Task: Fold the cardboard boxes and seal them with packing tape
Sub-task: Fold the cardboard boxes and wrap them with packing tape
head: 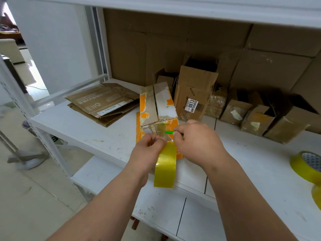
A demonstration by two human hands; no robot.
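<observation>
**Tape strip at the box end, ready for the cut**

Orange-and-brown cardboard box [157, 105] lying folded shut on the white bench [90, 134], near end toward the viewer, top flaps meeting along a centre seam. Clear tape already drawn over the near end, glossy across the flap edge. Seam along the top probably taped too, though hard to tell under the old torn labels. Strip not yet severed from the yellow tape roll [165, 168], which hangs just below the box end.

Judged from this: one box close to sealed, the cut and press-down left. Flattened cardboard [102, 103] lying to the left, unfolded, likely waiting its turn. Row of brown boxes [257, 119] standing along the back at right, several open-topped and apparently not yet sealed. Upright labelled box [192, 94] just behind the working box. Spare tape roll [307, 164] at the bench's right edge.

Left hand [147, 150] low at the box's near end, fingers curled, grip pinching the tape where it leaves the roll. Right hand [196, 140] just beside it, knuckles up, grip closed round a green-handled cutter [171, 132] whose tip points left onto the strip. Both forearms reaching in from below, converging on the box end.
</observation>
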